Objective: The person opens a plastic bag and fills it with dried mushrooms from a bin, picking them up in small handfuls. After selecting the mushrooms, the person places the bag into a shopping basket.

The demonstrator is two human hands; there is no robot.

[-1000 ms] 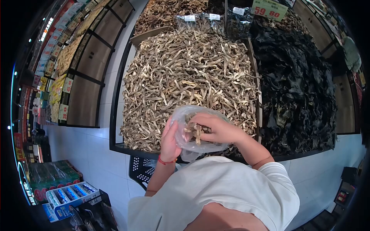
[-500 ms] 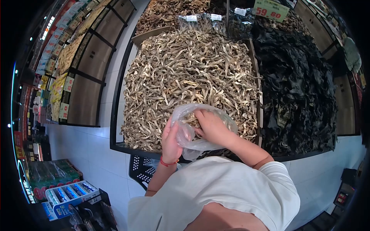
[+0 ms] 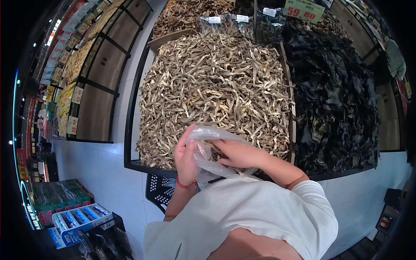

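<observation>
Fingers (image 3: 185,136) of the left hand (image 3: 185,159) are standing straight and close together, pressing on the left edge of the clear plastic bag (image 3: 207,152) and holding it up by that rim. The right hand (image 3: 241,154) is lying across the bag's mouth with its fingers (image 3: 222,145) curling in under the film; whether they are gripping anything inside cannot be told, since the crumpled plastic is hiding the tips. The bag is hanging between the two hands, just in front of the person's chest and over the near edge of the black-framed bin (image 3: 130,130). A red cord bracelet (image 3: 183,185) is sitting on the left wrist, and the white shirt (image 3: 251,216) is filling the lower middle of the view. Behind the hands, a large heap of pale dried mushroom strips (image 3: 216,78) is filling the bin, with a heap of black dried fungus (image 3: 333,95) lying just beside it on the right behind a wooden divider. Sealed packets (image 3: 225,24) are resting at the top of the pale heap, and a price sign (image 3: 303,11) is standing above the dark one.
</observation>
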